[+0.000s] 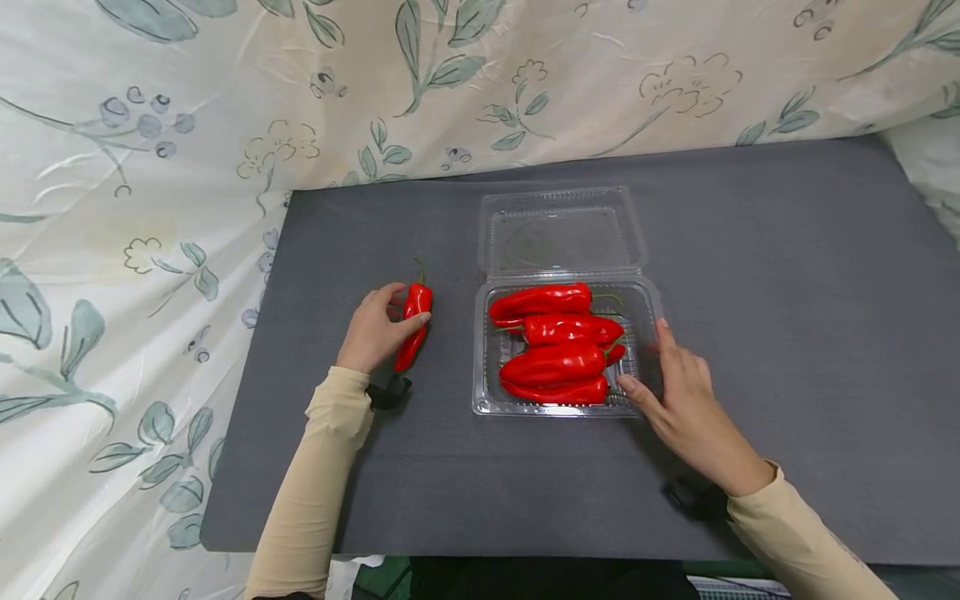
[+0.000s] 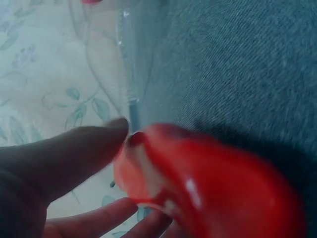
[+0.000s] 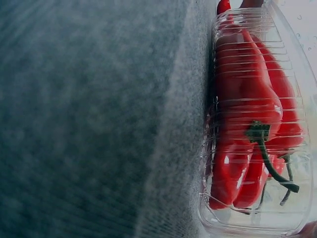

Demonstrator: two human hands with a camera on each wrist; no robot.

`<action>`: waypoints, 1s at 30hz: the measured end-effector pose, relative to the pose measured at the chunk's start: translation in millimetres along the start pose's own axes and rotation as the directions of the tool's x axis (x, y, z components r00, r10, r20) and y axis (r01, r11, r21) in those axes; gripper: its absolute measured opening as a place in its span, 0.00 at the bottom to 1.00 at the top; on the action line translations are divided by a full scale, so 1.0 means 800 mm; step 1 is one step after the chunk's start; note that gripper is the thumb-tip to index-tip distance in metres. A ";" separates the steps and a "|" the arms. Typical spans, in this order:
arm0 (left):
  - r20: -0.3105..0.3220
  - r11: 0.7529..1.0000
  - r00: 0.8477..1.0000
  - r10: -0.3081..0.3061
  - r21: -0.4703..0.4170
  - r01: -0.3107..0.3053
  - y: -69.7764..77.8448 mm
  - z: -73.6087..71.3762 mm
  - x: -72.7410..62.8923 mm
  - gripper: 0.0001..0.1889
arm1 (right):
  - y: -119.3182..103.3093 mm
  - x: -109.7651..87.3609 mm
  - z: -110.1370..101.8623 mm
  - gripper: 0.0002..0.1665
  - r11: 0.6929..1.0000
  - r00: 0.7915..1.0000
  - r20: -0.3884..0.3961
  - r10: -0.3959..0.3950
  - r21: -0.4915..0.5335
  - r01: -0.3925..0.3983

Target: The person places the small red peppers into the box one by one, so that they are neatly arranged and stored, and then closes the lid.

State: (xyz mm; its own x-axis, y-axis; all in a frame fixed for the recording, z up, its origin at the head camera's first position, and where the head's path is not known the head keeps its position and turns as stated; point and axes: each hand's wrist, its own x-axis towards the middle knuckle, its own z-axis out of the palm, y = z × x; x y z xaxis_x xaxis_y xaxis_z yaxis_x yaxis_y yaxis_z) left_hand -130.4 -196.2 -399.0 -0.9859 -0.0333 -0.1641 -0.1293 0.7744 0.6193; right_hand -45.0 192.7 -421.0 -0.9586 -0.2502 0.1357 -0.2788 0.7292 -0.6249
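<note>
My left hand (image 1: pixel 375 329) grips a long red pepper (image 1: pixel 417 302) with thumb and fingers, left of a clear plastic container (image 1: pixel 478 367). The pepper's green stem points away from me. In the left wrist view the same pepper (image 2: pixel 223 183) looms large beside the thumb (image 2: pixel 84 148). Several red peppers (image 1: pixel 555 364) lie crosswise in the container, their green stems mostly to the right. My right hand (image 1: pixel 693 408) holds the container's near right corner, thumb over the rim and fingers along the outer side. In the right wrist view peppers (image 3: pixel 247 84) show through the ridged wall.
The container's hinged lid (image 1: pixel 562 233) lies folded back on its far side. Everything stands on a dark grey table (image 1: pixel 787 317). A floral cloth (image 1: pixel 525 92) hangs behind the table and along its left side.
</note>
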 end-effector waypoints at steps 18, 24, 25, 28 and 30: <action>-0.010 1.000 1.000 0.010 0.003 -0.010 0.000 0.008 0.002 0.30 | -0.001 -0.001 -0.004 0.54 1.000 1.000 0.002 0.001 0.026 -0.001; -0.093 0.996 0.995 0.047 -0.068 -0.054 0.001 -0.008 -0.002 0.30 | 0.001 -0.002 -0.005 0.51 0.999 1.000 -0.017 -0.026 0.030 0.026; -0.113 0.995 0.992 0.055 -0.075 -0.064 0.002 -0.013 -0.003 0.30 | 0.001 -0.002 -0.004 0.49 0.999 0.999 -0.020 -0.032 0.032 0.032; -0.173 0.992 0.982 0.080 -0.087 -0.096 0.010 -0.029 -0.011 0.30 | 0.001 -0.002 -0.004 0.44 0.998 0.998 -0.029 -0.048 0.039 0.049; -0.211 0.988 0.972 0.102 -0.092 -0.123 0.020 -0.038 -0.017 0.29 | 0.002 -0.003 -0.003 0.41 0.998 0.998 -0.035 -0.052 0.043 0.054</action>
State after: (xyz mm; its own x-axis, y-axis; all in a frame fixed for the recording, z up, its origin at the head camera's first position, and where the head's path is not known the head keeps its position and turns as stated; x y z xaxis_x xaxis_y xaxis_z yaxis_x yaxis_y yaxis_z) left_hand -122.5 -202.7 -363.7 -0.9940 -0.0874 0.0657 -0.0160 0.7110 0.7030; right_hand -43.5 196.1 -420.3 -0.9442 -0.2653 0.1953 -0.3272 0.6864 -0.6494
